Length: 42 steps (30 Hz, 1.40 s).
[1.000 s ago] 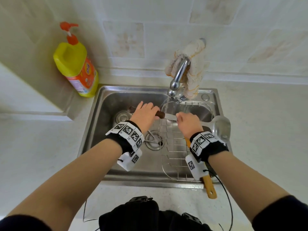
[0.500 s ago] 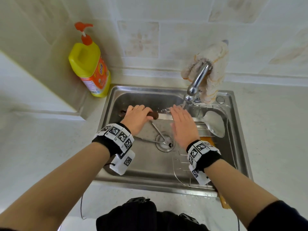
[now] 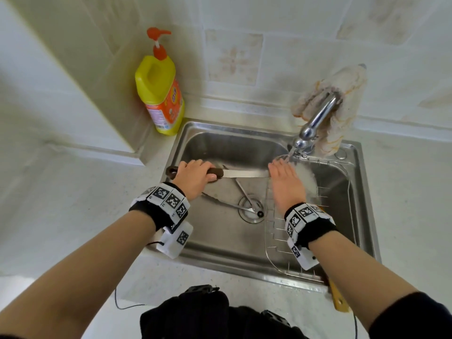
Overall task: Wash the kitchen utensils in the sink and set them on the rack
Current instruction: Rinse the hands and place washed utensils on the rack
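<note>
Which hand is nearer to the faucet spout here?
Right. The right hand is flat just in front of the faucet spout, fingertips almost under it; the left hand grips the knife handle across the sink, well to the spout's left.

Right hand (image 3: pixel 286 183) has opened flat, perhaps sliding along the knife (image 3: pixel 244 173).

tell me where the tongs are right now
Head view: the tongs lie on the sink floor, left of the rack, their hinge end over the drain, under the knife.
</note>
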Motion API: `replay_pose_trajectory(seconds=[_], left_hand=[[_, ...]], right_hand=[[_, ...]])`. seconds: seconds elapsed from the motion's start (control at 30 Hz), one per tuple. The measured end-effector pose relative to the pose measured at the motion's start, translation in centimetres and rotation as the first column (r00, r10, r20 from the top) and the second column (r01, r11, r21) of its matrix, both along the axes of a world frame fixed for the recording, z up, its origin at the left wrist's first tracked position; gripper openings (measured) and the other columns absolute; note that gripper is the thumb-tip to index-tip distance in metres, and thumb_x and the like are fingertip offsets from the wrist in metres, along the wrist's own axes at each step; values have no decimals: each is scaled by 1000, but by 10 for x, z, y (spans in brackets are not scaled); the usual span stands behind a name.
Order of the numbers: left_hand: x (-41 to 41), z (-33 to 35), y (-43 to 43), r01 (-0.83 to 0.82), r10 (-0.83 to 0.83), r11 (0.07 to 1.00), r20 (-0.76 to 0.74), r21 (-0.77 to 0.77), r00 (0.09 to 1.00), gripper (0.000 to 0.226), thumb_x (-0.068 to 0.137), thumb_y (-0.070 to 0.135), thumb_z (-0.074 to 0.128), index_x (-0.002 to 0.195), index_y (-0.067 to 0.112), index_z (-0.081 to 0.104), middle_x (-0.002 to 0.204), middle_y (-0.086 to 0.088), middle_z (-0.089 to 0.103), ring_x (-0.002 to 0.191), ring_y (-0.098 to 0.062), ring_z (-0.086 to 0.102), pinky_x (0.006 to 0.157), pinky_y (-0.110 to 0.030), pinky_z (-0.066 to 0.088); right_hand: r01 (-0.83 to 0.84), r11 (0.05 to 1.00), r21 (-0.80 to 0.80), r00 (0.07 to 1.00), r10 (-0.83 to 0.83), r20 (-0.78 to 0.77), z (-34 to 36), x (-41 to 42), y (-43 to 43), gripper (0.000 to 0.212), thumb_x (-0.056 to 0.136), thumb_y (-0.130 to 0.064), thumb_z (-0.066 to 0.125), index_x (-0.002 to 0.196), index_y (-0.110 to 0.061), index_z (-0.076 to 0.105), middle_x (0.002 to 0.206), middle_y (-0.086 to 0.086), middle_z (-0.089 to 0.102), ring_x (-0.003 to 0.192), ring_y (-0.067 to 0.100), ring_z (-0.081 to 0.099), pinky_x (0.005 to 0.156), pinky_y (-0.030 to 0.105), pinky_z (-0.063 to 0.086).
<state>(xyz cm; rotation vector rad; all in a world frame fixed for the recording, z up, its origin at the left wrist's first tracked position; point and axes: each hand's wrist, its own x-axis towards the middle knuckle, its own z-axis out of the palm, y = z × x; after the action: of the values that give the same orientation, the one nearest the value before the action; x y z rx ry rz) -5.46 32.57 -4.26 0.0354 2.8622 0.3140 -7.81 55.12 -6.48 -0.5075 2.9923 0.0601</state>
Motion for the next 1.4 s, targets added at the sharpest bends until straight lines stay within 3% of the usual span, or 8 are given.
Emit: replay_pose_trajectory(seconds=[0.33, 0.47, 0.6, 0.7, 1.03, 1.17, 1.3, 1.4], left_hand=[[-17, 5, 50, 100, -100, 992, 12, -78, 995, 33, 99, 36, 34, 124, 18, 48, 119, -4, 55, 114, -23, 48, 101, -38, 27], [-13, 1, 57, 115, -114, 990, 22, -82, 993, 36, 99, 37, 34, 125, 17, 47, 120, -4, 55, 115, -23, 48, 101, -39, 27], [-10, 2, 51, 112, -111, 990, 18, -84, 994, 34, 99, 36, 35, 123, 18, 49, 118, -4, 56, 113, -23, 48, 101, -38, 26], [-9, 1, 51, 112, -110, 989, 19, -99, 994, 31, 99, 35, 35, 121, 18, 49, 117, -4, 56, 113, -22, 48, 101, -38, 26], [20, -6, 68, 92, -74, 990, 165, -103, 984, 33, 96, 42, 34, 115, 19, 48, 118, -5, 54, 114, -24, 47, 103, -49, 26], [34, -19, 98, 97, -124, 988, 242, 118, 962, 26, 101, 29, 30, 109, 13, 47, 106, -7, 59, 100, -27, 56, 90, -41, 37], [47, -27, 96, 10, -89, 954, 251, 301, 964, 10, 99, 21, 36, 94, 14, 41, 90, -8, 52, 85, -26, 54, 81, -39, 42], [54, -25, 85, -19, -51, 965, 258, 262, 965, 16, 100, 21, 35, 100, 9, 46, 96, -14, 58, 89, -30, 56, 86, -41, 44]], right_hand=[[279, 940, -198, 958, -257, 129, -6, 10, 2, 78, 88, -4, 51, 149, -5, 1, 157, 13, 1, 146, 24, 0, 119, 34, -2], [-33, 993, -112, 999, 34, 6, -18, 41, -34, 82, 92, -11, 46, 145, 0, -15, 155, 16, -16, 144, 29, -13, 111, 36, -14], [81, 997, -14, 995, -80, 51, -19, 32, 4, 81, 90, -3, 43, 145, -4, -16, 155, 14, -17, 144, 27, -14, 117, 37, -7], [200, 975, 95, 974, -208, 90, -16, 25, 37, 75, 89, 2, 39, 147, -1, -8, 156, 17, -12, 144, 29, -11, 119, 38, -3], [105, 985, -134, 992, -94, 86, -9, 34, 40, 32, 96, -14, 41, 127, -9, 44, 146, 12, 36, 145, 24, 12, 119, 35, 4], [-26, 987, -161, 999, 32, 34, -14, 48, 31, 34, 97, -27, 43, 126, -10, 47, 143, 8, 40, 145, 21, 13, 119, 35, 5], [-61, 964, -258, 998, 55, -28, -17, 56, 37, 52, 93, -6, 49, 142, -10, 31, 156, 6, 14, 146, 20, 3, 113, 29, -5], [186, 945, -269, 978, -151, 146, -18, 59, 56, 82, 86, 6, 53, 149, -8, 3, 158, 9, 0, 146, 23, 0, 118, 33, 0]])
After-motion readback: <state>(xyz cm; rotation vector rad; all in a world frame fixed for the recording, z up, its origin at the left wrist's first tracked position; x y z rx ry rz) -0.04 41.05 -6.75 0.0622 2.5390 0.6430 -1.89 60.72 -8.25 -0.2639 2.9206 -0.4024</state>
